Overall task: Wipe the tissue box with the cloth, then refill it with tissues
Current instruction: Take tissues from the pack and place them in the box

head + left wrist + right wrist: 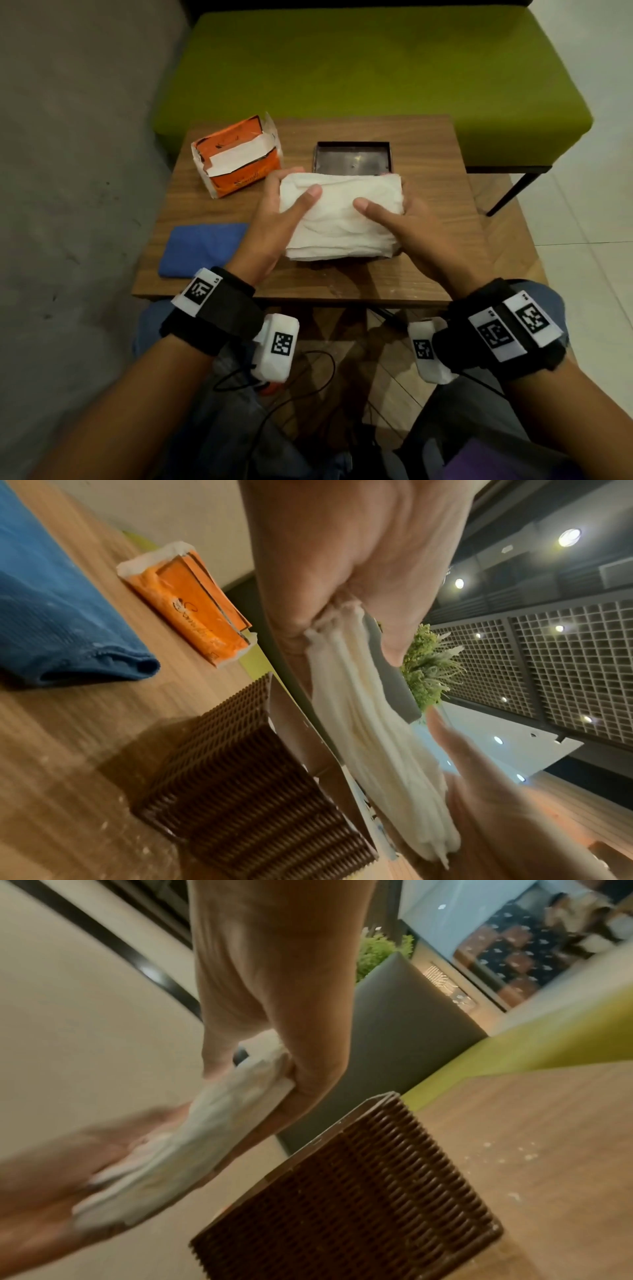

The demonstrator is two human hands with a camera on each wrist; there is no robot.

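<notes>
Tissue box point(394, 253), head view: almost wholly hidden under the stack of tissues point(339, 219) held above it near the front of the wooden table point(428, 192); only a dark corner shows at the stack's lower right. Left hand point(274, 219) grips the stack's left end, thumb on top, fingers curled round the far edge; right hand point(404, 219) mirrors it on the right end, thumb on top. Dark lid point(352, 157) lies upside down just behind the stack, off the box. Blue cloth point(202, 248) lies folded at the table's left front, touched by neither hand, so I judge the wiping done. Orange tissue pack point(239, 161) sits torn open at the left rear. Left wrist view: the left hand's fingers point(394, 631) and thumb pinch the stack's end; the tissues point(369, 737) hang above the ribbed brown box point(240, 791), apart from its open rim, not yet inside. Cloth point(51, 615) and pack point(202, 610) lie behind on the table. Right wrist view: right hand point(274, 1031) clamps the other end of the stack point(192, 1150); box point(359, 1191) stands upright on the table beside and below it. Judged status: step 1 complete, step 2 in progress. Remaining: lower the stack into the box and refit the lid.
</notes>
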